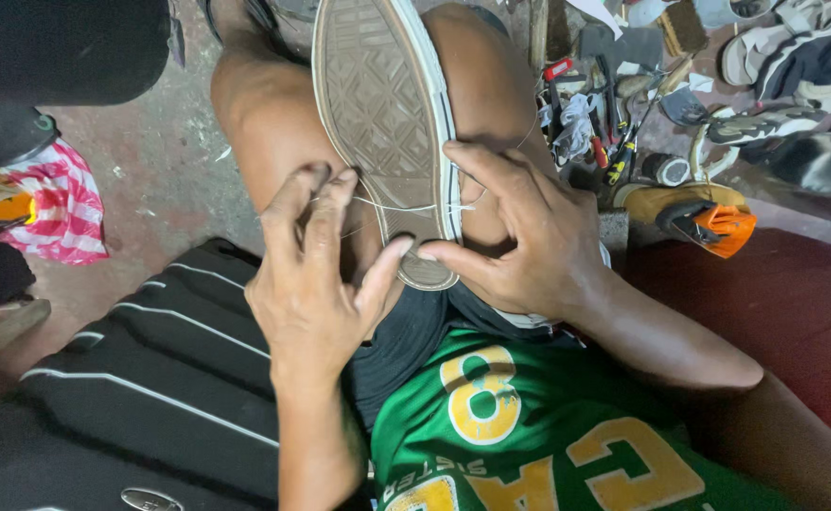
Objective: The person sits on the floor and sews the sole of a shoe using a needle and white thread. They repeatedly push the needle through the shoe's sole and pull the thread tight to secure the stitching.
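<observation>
Our green shirt (567, 445) sits below our left hand (316, 284) and right hand (529, 237), both pinching a thin thread (406, 207) drawn taut across the shoe (387, 123) clamped sole-up between our knees. Pulled unevenly, the thread could snap.

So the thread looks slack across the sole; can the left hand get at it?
Probably yes: the left hand has its fingers already at the thread on the shoe sole, nothing between.
</observation>
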